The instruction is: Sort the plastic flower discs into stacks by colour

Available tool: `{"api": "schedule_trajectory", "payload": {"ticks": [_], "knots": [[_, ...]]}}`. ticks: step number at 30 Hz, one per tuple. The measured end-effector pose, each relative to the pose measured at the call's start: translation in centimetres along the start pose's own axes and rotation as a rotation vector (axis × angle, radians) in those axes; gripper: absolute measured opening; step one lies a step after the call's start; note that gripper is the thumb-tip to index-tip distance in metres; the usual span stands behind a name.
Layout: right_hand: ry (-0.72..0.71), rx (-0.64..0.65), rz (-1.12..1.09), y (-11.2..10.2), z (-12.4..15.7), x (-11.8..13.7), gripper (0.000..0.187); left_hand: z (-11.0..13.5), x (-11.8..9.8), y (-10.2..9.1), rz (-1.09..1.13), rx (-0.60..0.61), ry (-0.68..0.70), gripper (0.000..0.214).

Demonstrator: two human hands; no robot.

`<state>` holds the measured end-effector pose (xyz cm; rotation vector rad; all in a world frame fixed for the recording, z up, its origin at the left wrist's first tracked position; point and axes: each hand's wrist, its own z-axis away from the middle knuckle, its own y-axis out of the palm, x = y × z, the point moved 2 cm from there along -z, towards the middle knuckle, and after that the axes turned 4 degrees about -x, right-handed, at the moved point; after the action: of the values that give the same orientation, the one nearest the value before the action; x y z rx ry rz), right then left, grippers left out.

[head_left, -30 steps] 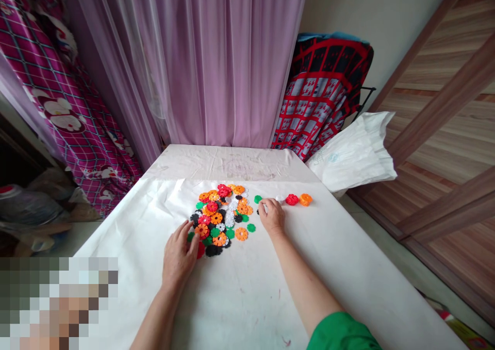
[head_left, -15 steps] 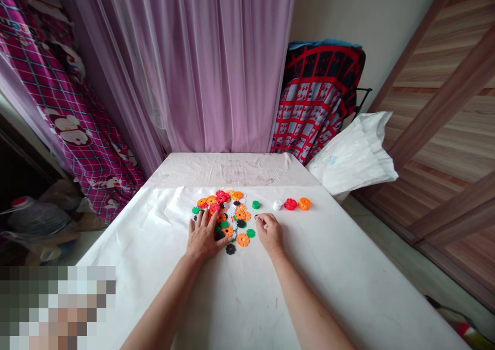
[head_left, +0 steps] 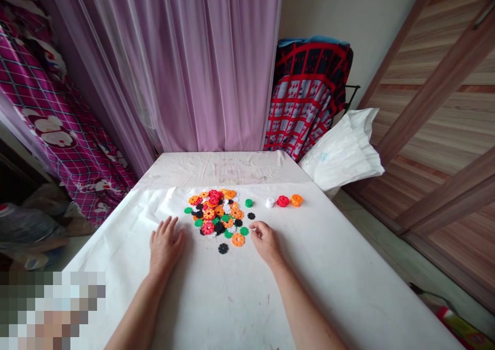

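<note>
A heap of flower-shaped plastic discs in orange, red, green, black and white lies on the white-covered table. My left hand rests on the cloth to the left of the heap, fingers stretched and holding nothing. On the right side, my right hand hovers low with curled fingers; thumb and forefinger look slightly apart, and I see no disc between them. Its fingertips are close to a green disc. A single black disc lies just beyond them. Another black disc lies in front of the heap.
Right of the heap, a green stack, a white stack, a red stack and an orange stack form a row. A white bag stands by the table's right edge. Purple curtains hang behind.
My left hand has left the heap and moved left onto the cloth. My right hand has drawn back slightly from the black disc, which now lies free. The view has shifted a little.
</note>
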<state>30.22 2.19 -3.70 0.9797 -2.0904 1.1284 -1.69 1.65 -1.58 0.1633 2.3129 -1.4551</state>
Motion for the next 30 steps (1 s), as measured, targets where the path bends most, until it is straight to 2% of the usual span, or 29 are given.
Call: {"api": "schedule_trajectory", "payload": {"ticks": [2, 4, 7, 12, 16, 20, 23, 25, 30], "knots": [[-0.054, 0.064, 0.023, -0.1, 0.4, 0.4, 0.025, 0.2, 2.0, -0.5, -0.027, 0.010, -0.016, 0.044], [-0.119, 0.118, 0.065, 0.0, 0.4, 0.8, 0.030, 0.3, 2.4, -0.8, -0.066, 0.032, -0.009, 0.042], [-0.178, 0.166, 0.142, 0.1, 0.1, 1.3, 0.026, 0.1, 1.3, -0.9, -0.121, 0.074, -0.009, 0.044], [-0.139, 0.154, 0.227, 0.5, -0.3, 1.3, 0.021, 0.1, -0.4, -1.6, -0.152, 0.143, -0.018, 0.050], [-0.125, 0.064, 0.207, 0.9, 0.1, 0.7, 0.024, 0.0, -0.6, -2.0, -0.175, 0.189, -0.036, 0.054], [-0.007, -0.177, 0.134, 0.6, -0.5, -0.9, 0.019, -0.5, -0.9, -1.7, -0.189, 0.179, -0.047, 0.055], [0.102, -0.330, 0.135, 0.3, -2.3, -2.0, 0.023, -0.5, -0.4, -0.9, -0.198, 0.172, -0.069, 0.056], [0.123, -0.361, 0.138, 0.4, -4.0, -2.3, 0.025, -0.3, 0.3, -0.5, -0.202, 0.144, -0.042, 0.053], [0.121, -0.333, 0.119, 2.0, -7.4, -2.5, 0.023, -0.1, 2.3, 0.1, -0.148, 0.136, -0.008, 0.049]]}}
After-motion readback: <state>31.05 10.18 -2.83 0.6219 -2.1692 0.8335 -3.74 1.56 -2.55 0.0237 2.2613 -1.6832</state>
